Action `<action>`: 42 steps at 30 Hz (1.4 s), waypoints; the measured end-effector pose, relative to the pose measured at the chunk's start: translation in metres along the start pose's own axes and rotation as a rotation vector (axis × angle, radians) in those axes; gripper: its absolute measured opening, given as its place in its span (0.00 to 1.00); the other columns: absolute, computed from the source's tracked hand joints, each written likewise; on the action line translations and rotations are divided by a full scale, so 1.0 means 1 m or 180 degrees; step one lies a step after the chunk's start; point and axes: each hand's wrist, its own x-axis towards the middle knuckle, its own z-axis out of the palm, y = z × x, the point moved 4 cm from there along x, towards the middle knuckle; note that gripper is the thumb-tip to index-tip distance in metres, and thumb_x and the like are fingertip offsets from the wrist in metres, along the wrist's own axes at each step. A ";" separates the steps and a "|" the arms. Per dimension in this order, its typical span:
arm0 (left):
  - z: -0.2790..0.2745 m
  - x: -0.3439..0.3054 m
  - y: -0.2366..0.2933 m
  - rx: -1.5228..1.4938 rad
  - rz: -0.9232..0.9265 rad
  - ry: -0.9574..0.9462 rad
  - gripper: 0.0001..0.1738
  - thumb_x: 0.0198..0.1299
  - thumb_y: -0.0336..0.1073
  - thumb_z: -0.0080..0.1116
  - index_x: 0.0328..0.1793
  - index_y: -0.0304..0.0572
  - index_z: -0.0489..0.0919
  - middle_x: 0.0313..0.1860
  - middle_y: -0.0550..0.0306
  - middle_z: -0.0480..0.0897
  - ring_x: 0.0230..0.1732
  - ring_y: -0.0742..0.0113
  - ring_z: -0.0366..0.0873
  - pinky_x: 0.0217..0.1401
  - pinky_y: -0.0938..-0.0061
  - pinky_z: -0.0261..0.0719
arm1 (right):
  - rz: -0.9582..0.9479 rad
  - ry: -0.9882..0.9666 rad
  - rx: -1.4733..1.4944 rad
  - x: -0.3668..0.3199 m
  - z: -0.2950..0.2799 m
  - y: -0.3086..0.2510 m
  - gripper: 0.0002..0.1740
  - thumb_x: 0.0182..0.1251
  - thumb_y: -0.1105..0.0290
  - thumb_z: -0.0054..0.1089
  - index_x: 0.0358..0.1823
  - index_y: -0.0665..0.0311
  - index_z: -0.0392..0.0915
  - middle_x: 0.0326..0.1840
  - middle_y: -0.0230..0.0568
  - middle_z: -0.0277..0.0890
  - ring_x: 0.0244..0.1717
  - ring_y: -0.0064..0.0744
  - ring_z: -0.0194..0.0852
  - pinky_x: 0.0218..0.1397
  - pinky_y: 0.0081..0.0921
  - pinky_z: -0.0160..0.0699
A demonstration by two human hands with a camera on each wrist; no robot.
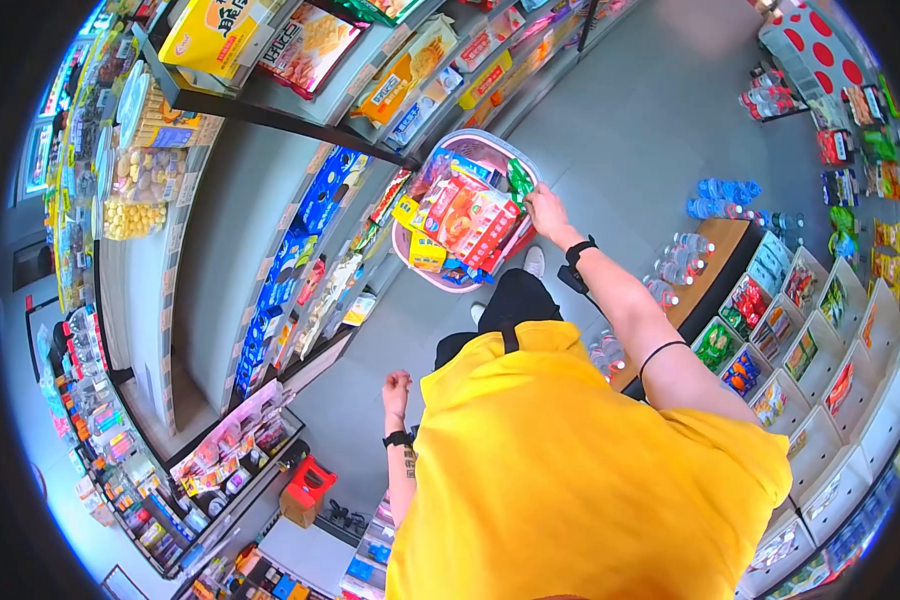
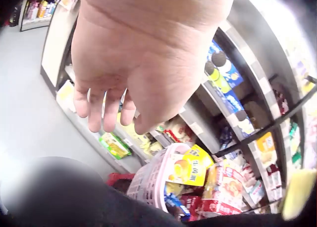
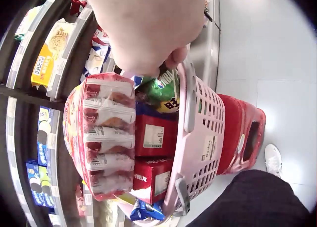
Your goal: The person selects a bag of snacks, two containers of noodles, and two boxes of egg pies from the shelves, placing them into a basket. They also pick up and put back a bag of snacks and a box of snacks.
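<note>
A pink basket (image 1: 402, 240) filled with packaged goods stands in front of the person. My right hand (image 1: 547, 213) is at its right rim, fingers curled at a green packet (image 1: 519, 178); in the right wrist view the hand (image 3: 148, 29) pinches the top of this packet (image 3: 166, 91), fingertips partly hidden. Beside the packet lie a large red-and-clear multipack (image 3: 109, 138) and red boxes (image 3: 154, 137). My left hand (image 1: 396, 393) hangs away from the basket, fingers loosely bent and holding nothing; the left wrist view shows the hand (image 2: 133, 68) above a yellow packet (image 2: 190, 166) in the basket.
Shelves of snacks (image 1: 410, 80) run along the left and far side, close to the basket. Water bottles (image 1: 682, 258) stand at the right beside a wooden-edged display (image 1: 715, 270). A red-topped box (image 1: 308, 485) is at the lower left. Grey floor (image 1: 610, 130) lies between.
</note>
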 end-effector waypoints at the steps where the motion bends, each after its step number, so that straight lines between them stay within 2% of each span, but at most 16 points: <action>1: 0.004 0.000 0.021 0.0081 0.0158 0.0047 0.13 0.70 0.38 0.60 0.53 0.37 0.80 0.42 0.58 0.86 0.41 0.71 0.84 0.43 0.77 0.79 | -0.0045 0.0102 0.0089 0.000 0.000 0.000 0.09 0.67 0.69 0.63 0.45 0.61 0.86 0.49 0.50 0.76 0.51 0.54 0.80 0.56 0.46 0.80; 8: 0.050 -0.010 0.180 0.0479 0.1028 -0.0018 0.15 0.73 0.38 0.59 0.56 0.32 0.80 0.39 0.53 0.87 0.40 0.67 0.86 0.47 0.75 0.82 | 0.0188 0.0489 0.0705 -0.004 -0.006 0.001 0.07 0.65 0.70 0.64 0.40 0.64 0.83 0.39 0.48 0.77 0.41 0.49 0.81 0.47 0.43 0.80; 11: 0.071 -0.012 0.249 0.0267 0.0486 -0.0468 0.14 0.73 0.38 0.59 0.54 0.35 0.82 0.29 0.56 0.85 0.29 0.71 0.84 0.38 0.74 0.81 | 0.0272 0.0585 0.0956 -0.010 -0.013 -0.006 0.06 0.64 0.71 0.64 0.39 0.65 0.81 0.39 0.46 0.76 0.39 0.47 0.79 0.46 0.41 0.79; 15: 0.103 -0.016 0.340 0.1430 0.1283 -0.0600 0.13 0.70 0.41 0.62 0.51 0.39 0.84 0.19 0.59 0.79 0.19 0.73 0.75 0.27 0.69 0.71 | -0.0367 0.1354 0.1154 -0.018 -0.041 -0.021 0.06 0.65 0.72 0.63 0.41 0.65 0.79 0.43 0.42 0.79 0.36 0.41 0.77 0.44 0.38 0.78; 19: 0.136 -0.011 0.384 0.1560 0.2028 -0.0806 0.14 0.68 0.43 0.65 0.50 0.41 0.84 0.15 0.60 0.73 0.17 0.71 0.69 0.24 0.67 0.64 | 0.0153 0.0733 0.1795 -0.022 -0.076 -0.040 0.07 0.72 0.72 0.61 0.46 0.67 0.77 0.55 0.45 0.85 0.52 0.38 0.84 0.55 0.32 0.81; 20: 0.143 -0.010 0.393 0.1505 0.2182 -0.0855 0.15 0.67 0.43 0.66 0.51 0.41 0.84 0.14 0.61 0.71 0.16 0.70 0.68 0.24 0.66 0.63 | -0.0017 0.0843 0.1726 -0.024 -0.090 -0.051 0.06 0.72 0.72 0.60 0.45 0.67 0.77 0.53 0.45 0.86 0.50 0.39 0.84 0.53 0.33 0.81; 21: 0.148 -0.014 0.404 0.1589 0.1939 -0.1028 0.18 0.63 0.41 0.69 0.55 0.41 0.84 0.23 0.57 0.78 0.26 0.65 0.78 0.32 0.66 0.73 | -0.0186 0.0940 0.1660 -0.028 -0.110 -0.070 0.06 0.72 0.73 0.60 0.45 0.67 0.77 0.51 0.46 0.86 0.48 0.41 0.84 0.52 0.33 0.81; 24: 0.161 -0.033 0.428 0.1032 0.3050 -0.1032 0.25 0.57 0.40 0.73 0.60 0.41 0.81 0.43 0.49 0.83 0.48 0.57 0.84 0.53 0.63 0.80 | -0.0760 0.1000 0.1337 -0.042 -0.171 -0.128 0.04 0.70 0.74 0.60 0.43 0.66 0.77 0.49 0.47 0.86 0.47 0.44 0.85 0.51 0.35 0.81; 25: 0.161 -0.043 0.438 0.1215 0.2851 -0.1252 0.39 0.49 0.38 0.78 0.69 0.42 0.76 0.63 0.45 0.77 0.69 0.49 0.74 0.75 0.60 0.69 | -0.0968 0.0974 0.1206 -0.047 -0.191 -0.147 0.04 0.70 0.75 0.60 0.43 0.66 0.78 0.49 0.46 0.86 0.47 0.45 0.85 0.52 0.35 0.82; 29: 0.158 -0.077 0.461 0.0920 0.3174 -0.1168 0.57 0.38 0.38 0.85 0.78 0.42 0.66 0.72 0.46 0.72 0.77 0.47 0.65 0.82 0.57 0.59 | -0.1740 0.0374 0.1285 -0.072 -0.249 -0.224 0.05 0.66 0.79 0.62 0.42 0.67 0.77 0.48 0.48 0.86 0.48 0.46 0.86 0.51 0.35 0.82; 32: 0.150 -0.093 0.460 0.0429 0.3029 -0.1828 0.56 0.38 0.36 0.85 0.77 0.41 0.68 0.73 0.45 0.72 0.76 0.50 0.68 0.80 0.58 0.63 | -0.1935 -0.0068 0.1915 -0.081 -0.244 -0.261 0.06 0.64 0.81 0.63 0.40 0.68 0.78 0.45 0.47 0.86 0.46 0.47 0.86 0.49 0.35 0.83; 34: 0.145 -0.091 0.437 0.0044 0.2814 -0.2077 0.47 0.45 0.33 0.83 0.73 0.39 0.71 0.63 0.48 0.82 0.67 0.55 0.79 0.71 0.64 0.74 | -0.2011 -0.0291 0.2165 -0.082 -0.226 -0.274 0.12 0.63 0.80 0.65 0.47 0.67 0.77 0.48 0.48 0.84 0.51 0.44 0.85 0.54 0.36 0.81; 35: 0.124 -0.104 0.435 -0.0068 0.2680 -0.1711 0.39 0.48 0.33 0.82 0.67 0.40 0.76 0.57 0.57 0.85 0.61 0.65 0.81 0.68 0.66 0.77 | -0.2120 -0.0560 0.2725 -0.073 -0.207 -0.301 0.18 0.61 0.79 0.67 0.53 0.66 0.74 0.54 0.49 0.82 0.55 0.42 0.83 0.57 0.36 0.79; 36: 0.114 -0.109 0.431 -0.0277 0.2669 -0.1537 0.37 0.49 0.33 0.81 0.66 0.40 0.77 0.55 0.58 0.87 0.57 0.69 0.82 0.64 0.66 0.79 | -0.1918 -0.0623 0.3162 -0.077 -0.202 -0.301 0.25 0.60 0.78 0.69 0.59 0.65 0.72 0.59 0.49 0.79 0.58 0.41 0.81 0.60 0.36 0.78; 37: 0.103 -0.109 0.423 -0.0292 0.2490 -0.1448 0.36 0.51 0.32 0.81 0.67 0.40 0.77 0.56 0.58 0.87 0.57 0.70 0.82 0.64 0.67 0.79 | -0.1839 -0.0958 0.3367 -0.072 -0.186 -0.297 0.39 0.56 0.74 0.75 0.68 0.64 0.64 0.68 0.49 0.72 0.64 0.40 0.77 0.66 0.37 0.74; 42: 0.068 -0.141 0.372 -0.1640 0.1908 -0.0783 0.34 0.55 0.26 0.76 0.70 0.39 0.75 0.59 0.58 0.85 0.59 0.71 0.81 0.65 0.69 0.79 | -0.2100 -0.2640 0.2033 -0.080 -0.141 -0.321 0.58 0.46 0.64 0.86 0.77 0.63 0.57 0.70 0.46 0.69 0.67 0.41 0.73 0.66 0.38 0.72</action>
